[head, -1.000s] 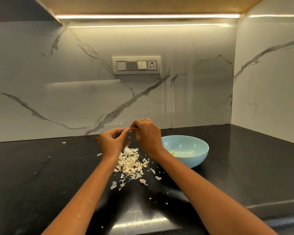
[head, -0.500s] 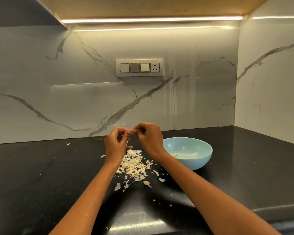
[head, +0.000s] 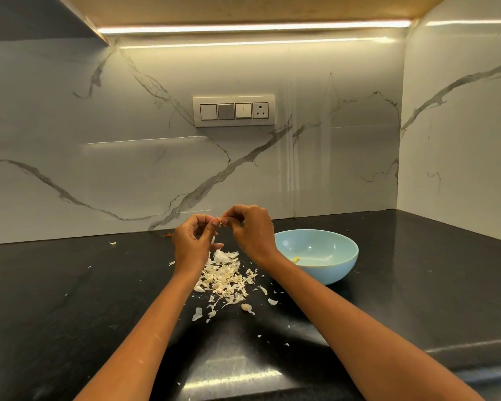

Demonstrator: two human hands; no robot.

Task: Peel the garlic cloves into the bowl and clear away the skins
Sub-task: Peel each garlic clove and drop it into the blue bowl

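Above the skins, a clove between our hands

On the black desk (head: pixel 70 314) nearest us lies the pile of skins (head: pixel 224 277). Over it our left hand (head: pixel 193 244) and right hand (head: pixel 250 231) each pinch one garlic clove (head: pixel 221 222) between fingertips. Right of them sits the blue bowl (head: pixel 327 273), a peeled piece (head: pixel 295 259) inside.

A thin pale strip of garlic skin (head: pixel 213 240) is now seen hanging below the left hand (head: pixel 192 245), where none was visible before. The right hand (head: pixel 250 230) has been raised slightly above the left, fingertips pinched together at the small garlic clove (head: pixel 222 224).
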